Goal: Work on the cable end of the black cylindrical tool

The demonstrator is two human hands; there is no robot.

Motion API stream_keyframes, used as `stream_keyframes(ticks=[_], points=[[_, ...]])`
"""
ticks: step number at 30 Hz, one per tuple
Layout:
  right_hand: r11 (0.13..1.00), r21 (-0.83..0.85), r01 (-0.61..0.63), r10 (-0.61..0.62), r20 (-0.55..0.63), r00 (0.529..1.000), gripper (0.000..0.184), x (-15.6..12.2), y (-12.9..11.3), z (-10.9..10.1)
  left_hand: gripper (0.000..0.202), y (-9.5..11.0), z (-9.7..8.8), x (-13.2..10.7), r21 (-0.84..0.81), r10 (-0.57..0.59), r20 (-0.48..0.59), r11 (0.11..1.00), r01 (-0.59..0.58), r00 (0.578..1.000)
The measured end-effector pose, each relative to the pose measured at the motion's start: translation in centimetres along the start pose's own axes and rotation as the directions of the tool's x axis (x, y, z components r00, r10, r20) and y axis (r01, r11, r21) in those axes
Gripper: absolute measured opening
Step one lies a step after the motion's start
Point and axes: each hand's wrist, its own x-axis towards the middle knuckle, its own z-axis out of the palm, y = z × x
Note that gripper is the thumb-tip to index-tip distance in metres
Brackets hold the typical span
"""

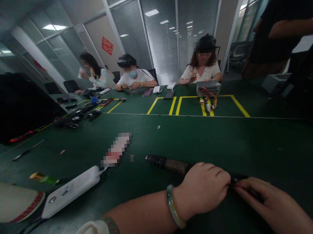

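Left hand point(207, 188) grips brown-and-black tool point(175, 166); right hand point(270, 196) pinches dark piece point(239, 177) just beside, over green counter point(200, 139).

Room: tabletop point(253, 146) beyond hands point(207, 188) | left — white device point(72, 191) | far — cabled metal box point(215, 88)

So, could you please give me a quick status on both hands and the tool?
Left hand closed over dark tool. Right hand pinching dark piece, details hidden. Nothing against tool's metal tip.
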Motion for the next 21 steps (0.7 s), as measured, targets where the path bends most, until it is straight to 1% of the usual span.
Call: stream_keyframes(ticks=[9, 21], points=[[1.0, -0.025, -0.015, 0.015, -0.001, 1.0, 0.034, 0.02, 0.04, 0.17, 0.011, -0.04, 0.03, 0.0, -0.012, -0.002, -0.021, 1.0, 0.002, 1.0], [1.0, -0.021, -0.006, 0.006, -0.004, 1.0, 0.036, 0.04, 0.18, 0.15, 0.011, -0.07, -0.03, -0.09, -0.04, -0.026, -0.009, 0.999, 0.026, 1.0]])
